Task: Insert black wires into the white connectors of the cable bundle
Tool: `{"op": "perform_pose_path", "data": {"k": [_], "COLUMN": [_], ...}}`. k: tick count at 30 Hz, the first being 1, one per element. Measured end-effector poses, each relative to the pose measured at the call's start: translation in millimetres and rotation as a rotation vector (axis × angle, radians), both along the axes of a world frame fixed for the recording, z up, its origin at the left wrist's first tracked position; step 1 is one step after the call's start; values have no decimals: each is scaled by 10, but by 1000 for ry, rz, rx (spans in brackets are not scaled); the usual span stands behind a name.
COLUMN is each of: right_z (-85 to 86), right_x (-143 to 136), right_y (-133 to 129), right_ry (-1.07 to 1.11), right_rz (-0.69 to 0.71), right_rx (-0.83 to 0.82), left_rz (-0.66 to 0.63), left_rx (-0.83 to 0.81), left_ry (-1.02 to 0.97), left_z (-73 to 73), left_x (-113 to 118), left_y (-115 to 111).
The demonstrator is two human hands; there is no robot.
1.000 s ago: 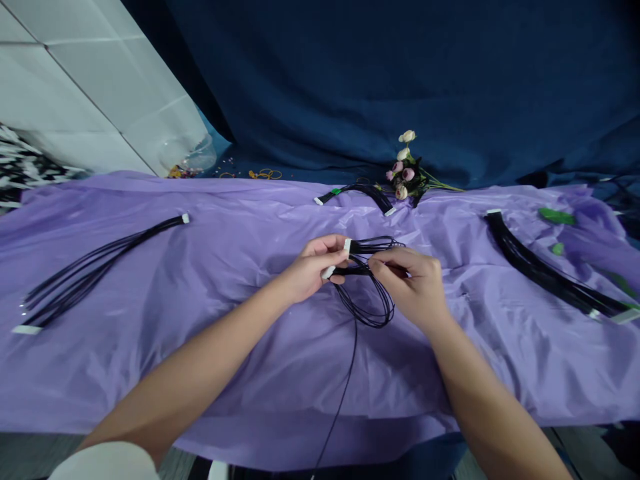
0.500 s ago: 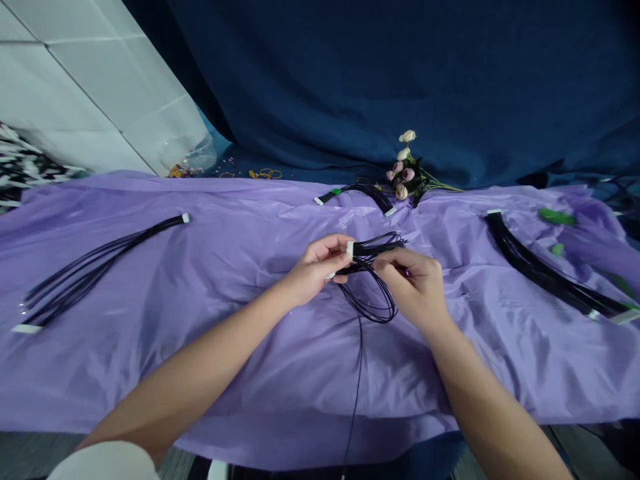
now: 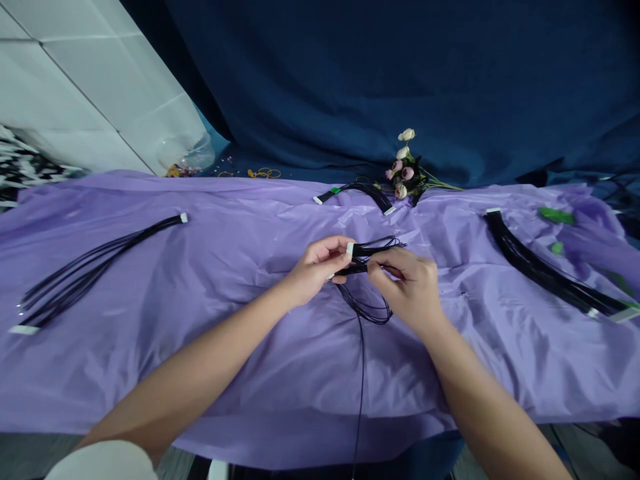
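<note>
In the middle of the head view, my left hand (image 3: 320,268) is closed round the white-connector end of a black wire harness (image 3: 364,249). Thin black wires fan out to the right from that connector, and others loop down below the hands. My right hand (image 3: 407,280) pinches some of these wires between thumb and fingers, close to the left hand. One single black wire (image 3: 361,387) hangs from the loop down past the table's front edge. The fingertips of my right hand partly hide the wires they grip.
Purple cloth (image 3: 240,373) covers the table. Other black harnesses lie at the left (image 3: 107,260), the back (image 3: 357,189) and the right (image 3: 540,267). Artificial flowers (image 3: 406,170) rest at the back edge near a dark blue curtain (image 3: 380,80). A clear plastic container (image 3: 193,153) stands back left.
My right hand has shifted slightly left, nearer the left hand and over the wire loop. The hanging wire has swung a little to the right. My left hand stays almost still.
</note>
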State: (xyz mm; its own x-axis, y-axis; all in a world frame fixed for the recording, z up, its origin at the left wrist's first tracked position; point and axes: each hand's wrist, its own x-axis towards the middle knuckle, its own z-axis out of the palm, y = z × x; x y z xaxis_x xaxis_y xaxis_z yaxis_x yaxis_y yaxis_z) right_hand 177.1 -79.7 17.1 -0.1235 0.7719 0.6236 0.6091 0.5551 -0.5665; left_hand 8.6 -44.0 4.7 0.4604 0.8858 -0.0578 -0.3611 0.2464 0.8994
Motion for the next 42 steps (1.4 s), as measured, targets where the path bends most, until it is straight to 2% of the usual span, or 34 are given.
{"op": "perform_pose_path", "data": {"k": [3, 7, 9, 11, 13, 15, 18, 20, 22, 24, 29, 32, 34, 37, 42], "right_z": [34, 70, 70, 52, 13, -45, -125, -144, -134, -110, -72, -54, -46, -41, 10], "right_x": [39, 108, 127, 123, 94, 46, -29, -56, -55, -28, 83, 151, 193, 249, 286], "right_y": [14, 34, 36, 28, 13, -5, -25, -27, -18, 6, 127, 210, 254, 287, 236], "right_ry": [28, 248, 264, 146, -49, -248, -434, -416, -265, -9, 887, 1210, 1286, 1265, 1145], "right_rz": [-8, -175, -193, -55, 150, 293, 380, 425, 479, 471, 232, 190, 171, 178, 309], "right_rx": [5, 107, 173, 188, 165, 170, 253, 274, 214, 104, -245, -314, -263, -175, -170], "left_rz": [38, 109, 171, 237, 279, 314, 350, 348, 335, 334, 336, 308, 290, 274, 251], "left_rx": [-81, -174, -218, -263, -298, -316, -331, -341, -339, -333, -336, -331, -331, -336, -340], "left_ry": [-51, -222, -343, -433, -497, -546, -584, -596, -602, -604, -577, -537, -489, -416, -332], "left_z": [54, 133, 167, 198, 229, 258, 286, 288, 276, 257, 212, 199, 189, 168, 144], "left_x": [-19, -121, -189, -255, -311, -353, -388, -398, -403, -404, -372, -329, -300, -267, -242], "left_y": [36, 145, 210, 269, 316, 347, 362, 360, 359, 365, 370, 344, 318, 281, 230]}}
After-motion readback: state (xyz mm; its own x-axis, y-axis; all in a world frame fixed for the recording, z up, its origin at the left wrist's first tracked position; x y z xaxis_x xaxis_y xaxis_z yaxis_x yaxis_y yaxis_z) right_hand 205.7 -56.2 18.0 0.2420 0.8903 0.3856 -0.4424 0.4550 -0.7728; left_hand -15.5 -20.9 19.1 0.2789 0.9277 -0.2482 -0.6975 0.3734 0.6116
